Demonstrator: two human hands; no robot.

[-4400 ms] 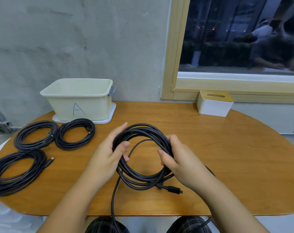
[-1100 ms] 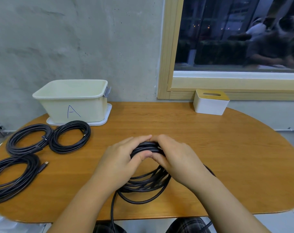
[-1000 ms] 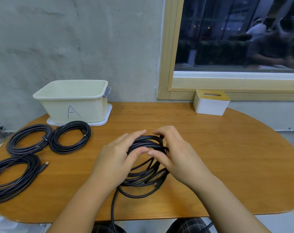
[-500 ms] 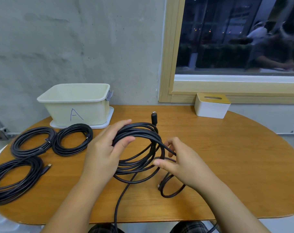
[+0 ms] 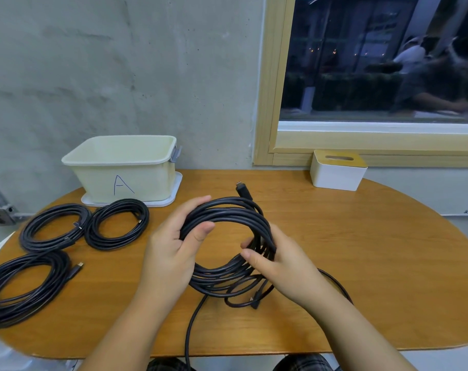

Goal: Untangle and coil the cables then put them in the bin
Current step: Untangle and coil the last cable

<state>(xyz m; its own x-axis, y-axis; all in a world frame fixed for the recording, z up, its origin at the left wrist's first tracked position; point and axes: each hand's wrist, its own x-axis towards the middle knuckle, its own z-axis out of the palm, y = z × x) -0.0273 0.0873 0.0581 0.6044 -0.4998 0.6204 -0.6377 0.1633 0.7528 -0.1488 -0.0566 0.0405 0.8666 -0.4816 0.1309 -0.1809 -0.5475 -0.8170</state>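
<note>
We see the left hand gripping the black cable coil on its left side, while the right hand pinches the loops on its right side. The coil is held just above the bench. The bin stands at the bench's far left, with three coiled cables lying nearby.

Black cable coils lie on an orange-brown wooden table; upper left, a pale cream bin bears a blue "A".

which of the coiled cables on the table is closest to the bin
The coil just in front of the bin, its top edge at the bin's white base; the other two lie farther left and nearer the person.
</note>
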